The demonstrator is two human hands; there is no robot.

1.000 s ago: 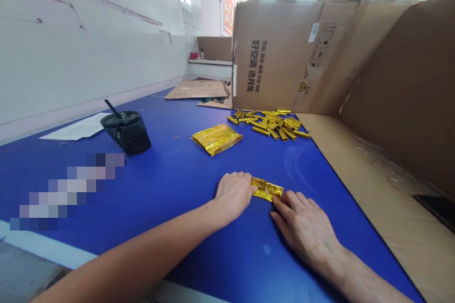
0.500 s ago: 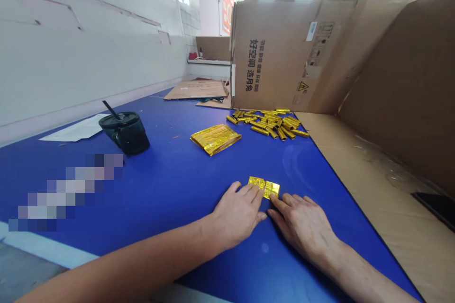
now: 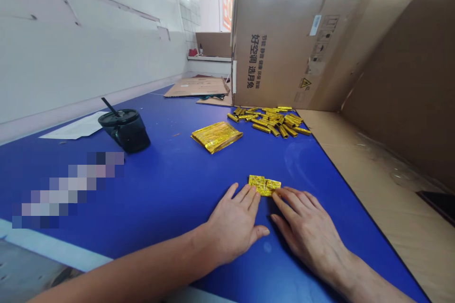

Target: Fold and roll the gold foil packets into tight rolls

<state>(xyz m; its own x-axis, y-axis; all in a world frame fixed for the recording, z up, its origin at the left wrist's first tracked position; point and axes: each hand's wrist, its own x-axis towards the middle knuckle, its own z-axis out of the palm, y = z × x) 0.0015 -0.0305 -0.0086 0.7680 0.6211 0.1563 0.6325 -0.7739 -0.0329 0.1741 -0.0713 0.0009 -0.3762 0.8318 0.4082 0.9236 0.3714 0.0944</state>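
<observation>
Flat on the blue table lies a small folded piece of gold foil paper (image 3: 264,185), with a crease or seam near its middle. The fingertips of my left hand (image 3: 236,220) rest at its left lower edge, fingers stretched out and thumb apart. My right hand (image 3: 307,220) touches its right end with the fingertips, the fingers extended and lying low. Farther off is a stack of gold foil sheets (image 3: 216,136). Behind that, near the carton, several rolled or folded gold foil pieces (image 3: 272,120) are heaped.
A large cardboard box (image 3: 280,47) stands at the back right, with a cardboard flap (image 3: 369,175) along the table's right edge. A dark lidded cup (image 3: 126,132) with a straw and a white paper sheet (image 3: 74,127) sit at left. Flat cardboard (image 3: 197,87) lies behind.
My left hand has drawn back slightly toward me and its thumb has spread. The right fingertips have shifted a little to the right end, uncovering more foil.
</observation>
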